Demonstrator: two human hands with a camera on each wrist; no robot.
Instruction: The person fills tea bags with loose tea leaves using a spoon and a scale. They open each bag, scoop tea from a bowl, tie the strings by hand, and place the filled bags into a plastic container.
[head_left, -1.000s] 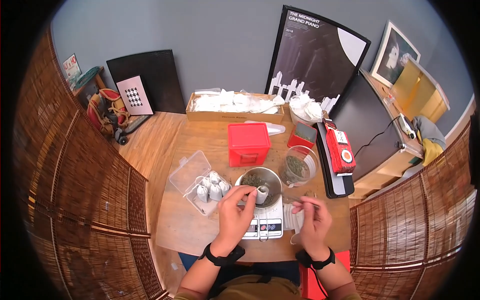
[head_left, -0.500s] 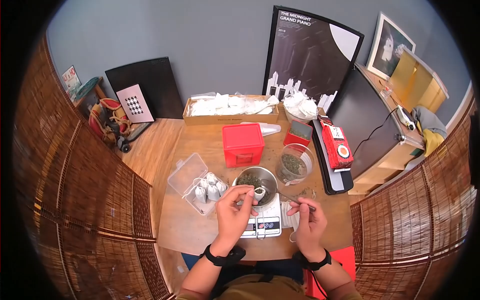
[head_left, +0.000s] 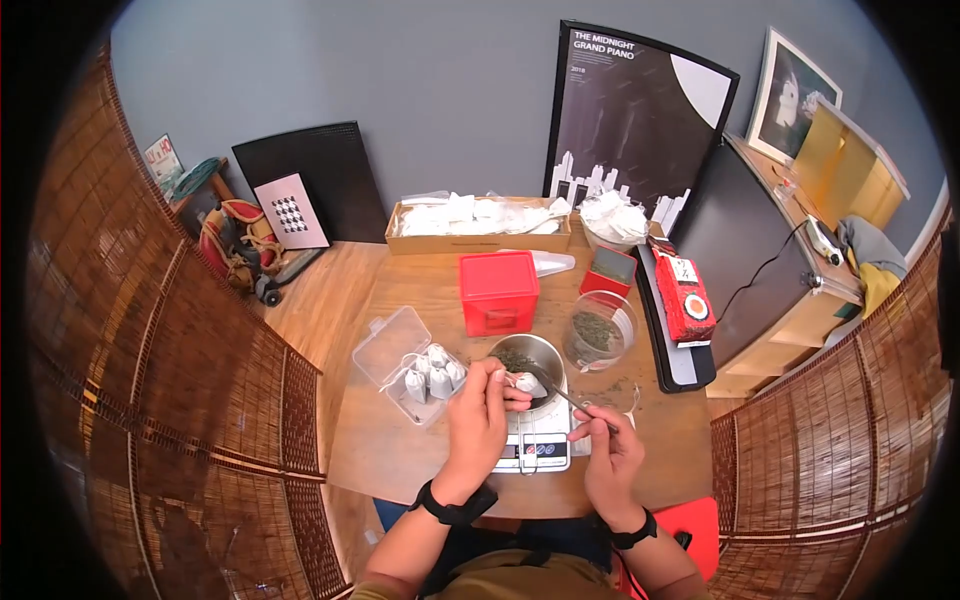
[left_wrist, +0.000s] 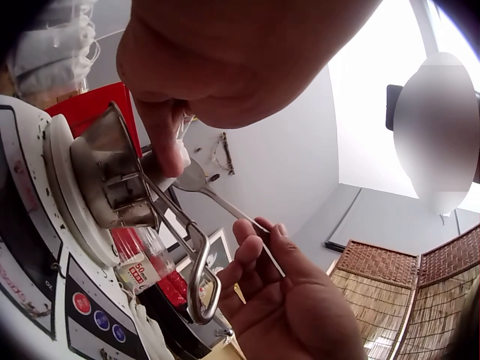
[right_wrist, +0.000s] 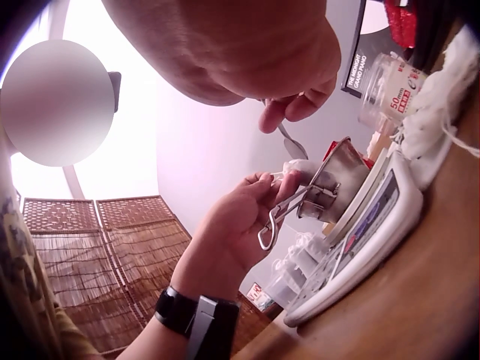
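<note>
A small white cloth bag [head_left: 529, 385] is pinched in the left hand [head_left: 478, 420] over a metal pot [head_left: 545, 352] with dried leaves in it. The pot stands on a white scale [head_left: 553, 452]. The right hand [head_left: 612, 455] grips the handle of a metal spoon [head_left: 572, 401], whose head reaches to the pot by the bag. In the left wrist view the spoon's bowl [left_wrist: 192, 177] is close to the left fingertips, and the right hand [left_wrist: 289, 307] holds its handle.
An open clear box [head_left: 398, 385] with several filled white bags lies left of the pot. Behind stand a red canister [head_left: 499, 292] and a carton [head_left: 480, 243] of white bags. Right are a clear tub [head_left: 598, 335] of leaves, a small red container [head_left: 608, 272] and a red packet [head_left: 684, 300].
The spoon's head has come over the pot to the bag, its handle now slanting down to the right hand. The bag's open mouth, visible before, no longer shows clearly.
</note>
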